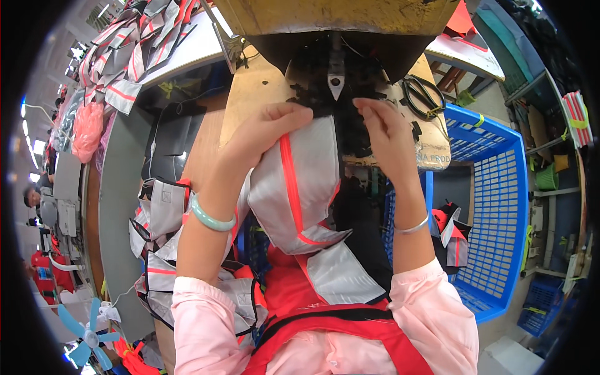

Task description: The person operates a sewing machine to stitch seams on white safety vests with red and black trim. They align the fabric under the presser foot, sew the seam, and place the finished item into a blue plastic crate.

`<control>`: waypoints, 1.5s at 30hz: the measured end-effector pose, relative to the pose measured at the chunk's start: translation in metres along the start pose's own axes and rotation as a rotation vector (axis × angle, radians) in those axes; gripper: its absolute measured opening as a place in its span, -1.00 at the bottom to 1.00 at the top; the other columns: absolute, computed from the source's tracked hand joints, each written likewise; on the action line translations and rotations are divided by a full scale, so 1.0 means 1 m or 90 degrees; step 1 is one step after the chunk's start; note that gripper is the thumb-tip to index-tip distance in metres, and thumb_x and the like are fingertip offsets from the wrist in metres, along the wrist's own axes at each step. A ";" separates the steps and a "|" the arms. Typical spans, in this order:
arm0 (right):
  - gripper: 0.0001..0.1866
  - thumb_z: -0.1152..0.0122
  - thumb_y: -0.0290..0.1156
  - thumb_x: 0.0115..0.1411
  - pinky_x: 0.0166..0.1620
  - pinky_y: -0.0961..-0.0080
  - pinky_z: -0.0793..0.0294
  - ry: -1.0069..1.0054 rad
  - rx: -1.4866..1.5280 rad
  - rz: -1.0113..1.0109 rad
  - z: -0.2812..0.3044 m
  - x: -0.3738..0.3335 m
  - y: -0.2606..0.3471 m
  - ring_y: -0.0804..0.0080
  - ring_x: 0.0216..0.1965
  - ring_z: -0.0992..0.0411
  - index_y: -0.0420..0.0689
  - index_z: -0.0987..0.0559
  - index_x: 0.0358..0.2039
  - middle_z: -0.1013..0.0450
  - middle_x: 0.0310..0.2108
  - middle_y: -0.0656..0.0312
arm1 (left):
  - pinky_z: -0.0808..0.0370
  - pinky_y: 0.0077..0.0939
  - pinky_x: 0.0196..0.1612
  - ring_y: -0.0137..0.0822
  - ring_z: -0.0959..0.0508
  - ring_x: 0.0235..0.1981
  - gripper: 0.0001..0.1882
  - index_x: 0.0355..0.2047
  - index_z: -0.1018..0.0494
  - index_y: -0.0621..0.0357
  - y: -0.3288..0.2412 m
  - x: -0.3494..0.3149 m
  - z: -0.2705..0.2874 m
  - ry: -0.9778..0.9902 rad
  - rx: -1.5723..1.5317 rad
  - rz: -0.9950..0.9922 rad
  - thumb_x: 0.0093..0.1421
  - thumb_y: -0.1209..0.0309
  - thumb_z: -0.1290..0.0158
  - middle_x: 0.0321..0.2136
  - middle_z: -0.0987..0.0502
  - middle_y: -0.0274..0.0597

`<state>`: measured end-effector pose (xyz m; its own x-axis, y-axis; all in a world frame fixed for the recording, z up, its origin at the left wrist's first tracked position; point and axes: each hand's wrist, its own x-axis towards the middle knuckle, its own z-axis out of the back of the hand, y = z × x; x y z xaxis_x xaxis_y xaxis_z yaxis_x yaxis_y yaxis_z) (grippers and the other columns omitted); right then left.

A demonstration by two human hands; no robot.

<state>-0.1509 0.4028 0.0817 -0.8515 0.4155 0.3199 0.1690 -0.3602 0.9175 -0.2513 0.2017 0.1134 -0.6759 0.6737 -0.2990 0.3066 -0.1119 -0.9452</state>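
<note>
Cloth [319, 162], gray and shiny with a bright red-orange stripe, hangs from the left hand [259, 131] in the middle of the view. The left thumb lies flat by its top edge, and the left fingers are bent close in, so the hand grips it near the top left corner. The cloth reaches down toward the person's red apron [287, 281]. A 2nd gray piece [344, 273] lies low down, over the apron.

The right hand [394, 134] is across from the left, just beyond the cloth's right edge. Its thumb and pointing finger are bent with a narrow gap. Dark stuff sits under them, so I cannot tell if they pinch anything.

Just above the cloth, between the 2 hands, a pointed metal part [336, 78] with 1 hole sticks down from a worn yellow machine [337, 15]. The machine is over a wooden table [250, 90]. Scissors [424, 98] with black handles lie on the table's right side.

A big blue basket [516, 219] is on the right, with a few gray and red pieces [453, 234] by its left side. More gray pieces [164, 203] are heaped beside the left arm.
</note>
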 end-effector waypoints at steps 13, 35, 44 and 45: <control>-0.76 -0.18 -0.43 0.14 -0.25 0.72 -0.30 0.262 0.309 -0.206 0.038 -0.108 0.041 0.67 -0.35 -0.31 -0.31 -0.54 -0.22 -0.45 -0.40 0.36 | -0.41 -0.50 -0.30 -0.37 -0.50 -0.42 -0.81 -0.40 -0.50 0.25 0.063 -0.110 0.013 0.175 0.360 -0.267 0.17 0.35 -0.04 -0.53 -0.51 -0.20; -0.83 -0.24 -0.45 0.02 -0.43 0.57 -0.37 0.320 -0.091 0.068 0.055 -0.085 0.077 0.47 -0.53 -0.41 -0.27 -0.52 -0.40 -0.45 -0.52 0.14 | -0.41 -0.51 -0.34 -0.32 -0.52 -0.44 -0.82 -0.37 -0.51 0.24 0.028 -0.111 -0.048 0.069 0.401 -0.319 0.14 0.36 -0.09 -0.50 -0.54 -0.20; -0.76 -0.14 -0.36 0.08 -0.40 0.50 -0.36 0.259 -0.065 -0.015 0.032 -0.032 0.063 0.43 -0.52 -0.37 -0.30 -0.50 -0.35 -0.44 -0.56 0.10 | -0.39 -0.69 -0.25 -0.57 -0.47 -0.36 -0.77 -0.32 -0.53 0.30 -0.011 -0.060 -0.027 -0.006 0.101 -0.156 0.12 0.35 -0.13 -0.41 -0.54 -0.34; -0.75 -0.13 -0.34 0.08 -0.40 0.49 -0.36 0.251 -0.061 -0.035 0.028 -0.026 0.059 0.44 -0.52 -0.36 -0.30 -0.50 -0.35 -0.44 -0.56 0.10 | -0.37 -0.69 -0.24 -0.57 -0.47 -0.36 -0.77 -0.32 -0.52 0.31 -0.015 -0.056 -0.026 -0.017 0.065 -0.130 0.11 0.36 -0.14 -0.41 -0.53 -0.35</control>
<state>-0.1044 0.3939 0.1344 -0.9862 0.0901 0.1390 0.0872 -0.4309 0.8982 -0.2004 0.1850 0.1477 -0.7349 0.6706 -0.1014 0.0930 -0.0485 -0.9945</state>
